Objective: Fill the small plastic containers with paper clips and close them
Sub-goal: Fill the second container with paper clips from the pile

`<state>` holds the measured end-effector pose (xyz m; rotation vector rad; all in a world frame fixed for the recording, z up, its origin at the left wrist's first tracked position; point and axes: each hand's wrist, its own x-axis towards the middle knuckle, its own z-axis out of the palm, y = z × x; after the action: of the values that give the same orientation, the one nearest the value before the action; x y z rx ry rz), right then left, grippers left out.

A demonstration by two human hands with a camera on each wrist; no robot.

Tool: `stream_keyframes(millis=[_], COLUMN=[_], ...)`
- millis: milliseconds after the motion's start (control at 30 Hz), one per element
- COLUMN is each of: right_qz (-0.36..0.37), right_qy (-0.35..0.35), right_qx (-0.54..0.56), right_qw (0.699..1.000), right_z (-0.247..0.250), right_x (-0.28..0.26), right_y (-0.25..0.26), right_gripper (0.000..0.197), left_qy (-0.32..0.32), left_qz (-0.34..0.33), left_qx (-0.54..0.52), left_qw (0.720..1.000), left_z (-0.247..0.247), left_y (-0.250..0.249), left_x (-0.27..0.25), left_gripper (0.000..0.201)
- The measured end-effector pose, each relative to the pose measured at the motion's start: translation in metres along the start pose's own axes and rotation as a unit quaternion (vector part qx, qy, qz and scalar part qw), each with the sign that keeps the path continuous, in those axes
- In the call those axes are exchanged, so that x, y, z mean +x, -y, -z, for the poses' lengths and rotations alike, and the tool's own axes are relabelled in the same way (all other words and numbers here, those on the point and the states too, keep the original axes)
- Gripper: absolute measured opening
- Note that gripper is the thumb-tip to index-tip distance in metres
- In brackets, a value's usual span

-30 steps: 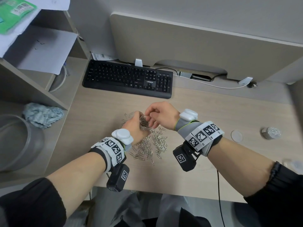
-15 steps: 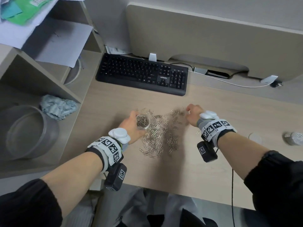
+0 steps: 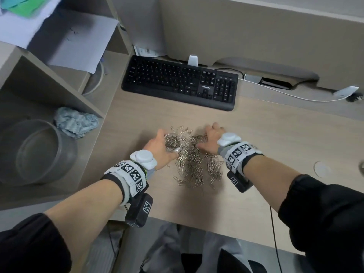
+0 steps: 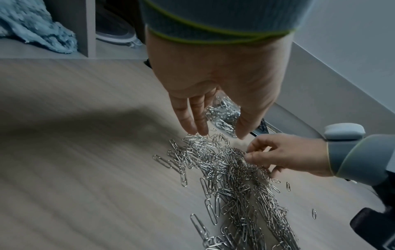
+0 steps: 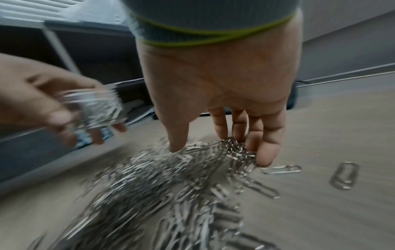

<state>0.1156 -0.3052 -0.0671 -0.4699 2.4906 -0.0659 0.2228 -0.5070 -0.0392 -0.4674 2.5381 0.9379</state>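
My left hand (image 3: 162, 141) grips a small clear round container (image 3: 173, 143), open at the top and partly filled with paper clips, just above the desk at the left edge of the pile. The same container (image 4: 224, 113) shows between thumb and fingers in the left wrist view. A loose pile of silver paper clips (image 3: 195, 166) lies on the desk between my hands. My right hand (image 3: 209, 137) is down on the pile's far side, thumb and curled fingers closing round a bunch of clips (image 5: 230, 148). A round white lid (image 3: 322, 168) lies far right.
A black keyboard (image 3: 181, 81) lies beyond the pile. On the left stands a shelf unit (image 3: 59, 91) with a blue cloth (image 3: 75, 123) and a large clear tub (image 3: 37, 152). A second small container (image 3: 362, 166) is cut off at the right edge.
My right hand left the container, reached to the pile's right side, and now gathers clips nearer the middle. The left hand kept hold of the container.
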Motion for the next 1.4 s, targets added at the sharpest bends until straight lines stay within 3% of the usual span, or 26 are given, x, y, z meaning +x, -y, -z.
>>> stream_keyframes(millis=[133, 267, 367, 467, 533, 600, 733, 867, 933, 1067, 1267, 1400], right_qz=[0.077, 0.07, 0.083, 0.087, 0.057, 0.0, -0.102, -0.082, -0.068, -0.031, 0.029, 0.053], right_qy=[0.016, 0.036, 0.042, 0.049, 0.062, 0.078, 0.065, 0.091, 0.083, 0.055, -0.004, -0.026], right_qx=[-0.052, -0.128, -0.083, -0.027, 0.027, 0.1, 0.368, 0.496, 0.515, 0.504, 0.323, 0.299], right_qw=[0.996, 0.989, 0.992, 0.995, 0.996, 0.992, 0.922, 0.86, 0.85, 0.861, 0.946, 0.953], right_z=[-0.017, -0.028, -0.033, -0.032, -0.026, -0.018, -0.005, 0.022, 0.035, 0.058, 0.076, 0.077], right_x=[-0.019, -0.025, -0.029, -0.032, -0.034, -0.035, -0.042, -0.055, -0.06, -0.07, -0.083, -0.084], right_y=[0.03, 0.047, 0.045, 0.037, 0.031, 0.024, 0.003, -0.003, -0.005, 0.003, 0.018, 0.019], right_gripper=[0.09, 0.069, 0.049, 0.053, 0.052, 0.039, 0.02, 0.018, 0.019, 0.02, 0.022, 0.017], left_qy=[0.004, -0.002, -0.001, 0.0, 0.007, 0.013, 0.024, 0.032, 0.037, 0.036, 0.018, 0.027], left_qz=[0.005, 0.007, 0.009, 0.006, 0.003, 0.002, -0.011, -0.025, -0.041, -0.063, -0.094, -0.104], left_qx=[0.0, -0.004, -0.002, 0.009, 0.013, 0.021, 0.025, 0.035, 0.036, 0.046, 0.025, 0.039], left_qw=[1.0, 1.0, 1.0, 1.0, 1.0, 1.0, 0.999, 0.999, 0.998, 0.996, 0.995, 0.993], left_z=[0.0, 0.0, 0.001, 0.001, -0.001, -0.003, -0.009, -0.015, -0.017, -0.023, -0.03, -0.03], left_y=[0.004, 0.006, 0.011, 0.013, 0.012, 0.01, -0.005, -0.018, -0.028, -0.043, -0.066, -0.074], left_x=[-0.003, -0.008, -0.012, -0.015, -0.018, -0.019, -0.017, -0.013, -0.012, -0.009, -0.007, -0.006], left_gripper=[0.066, 0.065, 0.064, 0.059, 0.057, 0.058, 0.066, 0.067, 0.066, 0.067, 0.084, 0.07])
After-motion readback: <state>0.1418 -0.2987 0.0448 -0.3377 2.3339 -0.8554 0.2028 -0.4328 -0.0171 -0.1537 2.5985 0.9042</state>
